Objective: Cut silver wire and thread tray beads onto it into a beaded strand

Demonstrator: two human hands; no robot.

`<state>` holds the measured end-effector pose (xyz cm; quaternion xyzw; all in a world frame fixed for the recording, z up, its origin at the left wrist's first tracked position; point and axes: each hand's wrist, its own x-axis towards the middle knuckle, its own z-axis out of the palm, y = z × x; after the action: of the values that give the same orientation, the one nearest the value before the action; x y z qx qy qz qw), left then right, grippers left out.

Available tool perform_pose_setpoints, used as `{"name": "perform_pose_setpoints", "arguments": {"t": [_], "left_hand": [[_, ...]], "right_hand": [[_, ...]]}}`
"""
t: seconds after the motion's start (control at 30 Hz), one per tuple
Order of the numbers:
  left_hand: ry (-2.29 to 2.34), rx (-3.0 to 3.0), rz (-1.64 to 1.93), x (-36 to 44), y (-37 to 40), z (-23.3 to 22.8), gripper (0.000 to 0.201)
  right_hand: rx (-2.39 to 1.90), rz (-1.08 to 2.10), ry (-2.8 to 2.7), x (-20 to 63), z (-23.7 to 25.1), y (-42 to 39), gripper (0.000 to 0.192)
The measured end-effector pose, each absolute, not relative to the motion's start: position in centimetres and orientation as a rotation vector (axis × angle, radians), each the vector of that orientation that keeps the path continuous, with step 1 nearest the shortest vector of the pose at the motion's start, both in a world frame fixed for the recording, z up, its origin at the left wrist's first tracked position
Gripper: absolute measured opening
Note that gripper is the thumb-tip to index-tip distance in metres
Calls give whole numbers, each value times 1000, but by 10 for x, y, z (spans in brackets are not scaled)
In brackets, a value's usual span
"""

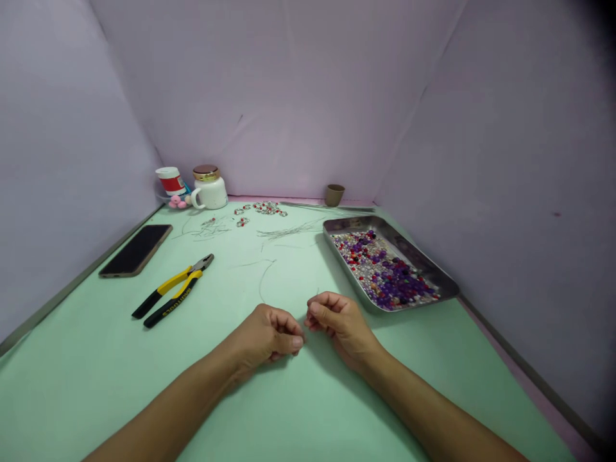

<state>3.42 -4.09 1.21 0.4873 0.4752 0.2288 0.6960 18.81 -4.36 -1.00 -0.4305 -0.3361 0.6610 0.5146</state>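
Note:
My left hand (274,333) is closed in a pinch low over the middle of the table, thumb against the curled fingers. A thin wire (261,282) rises from behind its knuckles and bends away over the green surface. Just to the right, my right hand (337,321) also pinches, thumb on forefinger, with a short wire tip poking up above it. A narrow gap separates the two hands. Whether a bead sits between the fingertips is too small to tell. To the right lies a metal tray (344,262) of mixed beads (402,282), mostly purple, clear and red.
Yellow-and-black pliers (176,289) and a phone (137,250) lie at left. Cut wires (289,231) and beaded rings (267,208) are farther back. Behind them stand a lidded white mug (212,192), a red-and-white tub (172,182) and a small brown cup (334,195).

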Motion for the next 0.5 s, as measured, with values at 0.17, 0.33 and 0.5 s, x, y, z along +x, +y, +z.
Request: {"name": "perform_pose_setpoints", "arguments": {"t": [0.17,0.33,0.5], "left_hand": [[1030,1048,631,44,-47,8,7],[1012,1069,593,47,-49,7,8],[1042,1103,512,52,-54,5,5]], "right_hand": [[-995,1632,-913,188,-9,-46,21],[-1002,1658,-938,188,-11,-47,22],[-977,1652,-897,188,-13,-45,24]]}}
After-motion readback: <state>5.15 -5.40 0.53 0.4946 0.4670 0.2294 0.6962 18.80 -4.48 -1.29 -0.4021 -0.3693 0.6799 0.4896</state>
